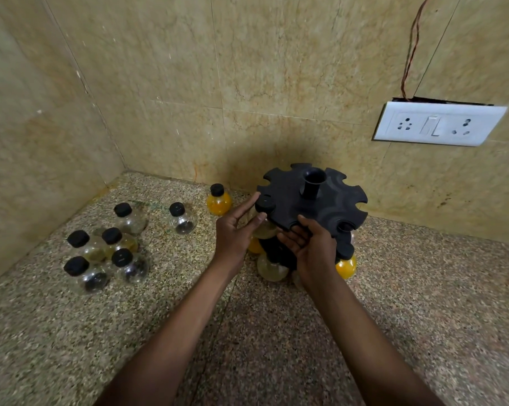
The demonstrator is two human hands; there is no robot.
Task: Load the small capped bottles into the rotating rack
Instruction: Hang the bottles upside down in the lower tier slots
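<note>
The black rotating rack [320, 206] stands on the speckled counter near the back wall, with a notched top disc and a centre tube. A pale capped bottle [265, 204] hangs in its left notch. My left hand [235, 232] rests against that bottle, fingers straight and apart, thumb and forefinger on either side of its neck. My right hand [311, 247] grips the disc's front edge, thumb on top. Lower down the rack holds an orange bottle [346, 267] and a pale one [270, 271]. Loose bottles stand to the left: an orange one [218, 202], a clear one [183, 220] and a cluster of several [107, 250].
Tiled walls meet in a corner at the back left. A white socket panel [439, 124] with a loose wire [411, 48] is mounted on the back wall to the right of the rack. The counter [276, 332] runs toward me between my forearms.
</note>
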